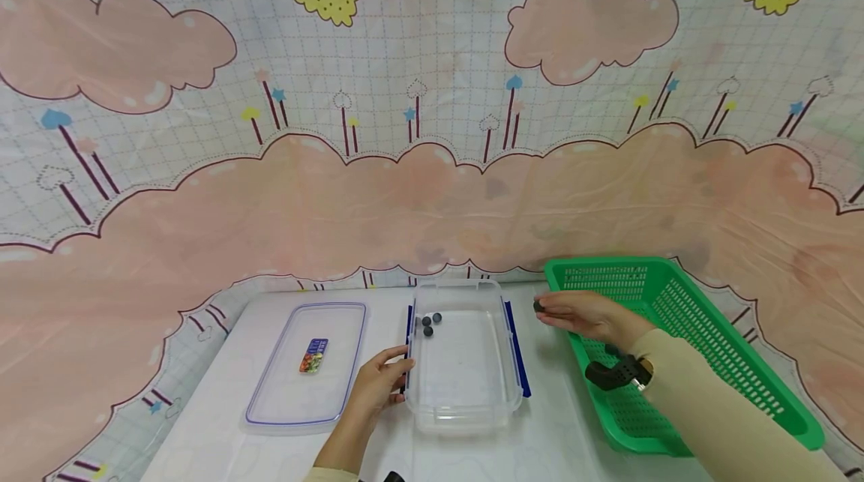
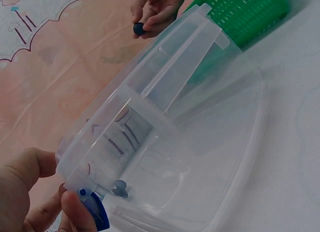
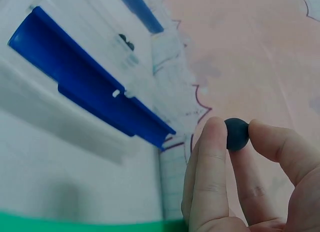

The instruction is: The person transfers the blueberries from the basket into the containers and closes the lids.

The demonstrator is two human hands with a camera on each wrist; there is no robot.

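My right hand (image 1: 586, 315) pinches a small dark ball (image 3: 237, 134) between thumb and fingertips, raised between the clear box and the green basket. The clear plastic box (image 1: 466, 384) stands lidless in the middle of the table, with blue side latches (image 1: 517, 351) hanging down. Inside it, near the far left corner, lie three similar dark balls (image 1: 428, 331). My left hand (image 1: 381, 381) grips the box's left side, its thumb at the rim and its fingers around the left blue latch (image 2: 96, 210).
A green perforated basket (image 1: 607, 411) stands on the right, under my right forearm. To the left lies a clear lid (image 1: 283, 392) with a blue seal and a colourful label (image 1: 313, 356). A printed cloth (image 1: 432, 205) hangs behind the white table (image 1: 553, 429).
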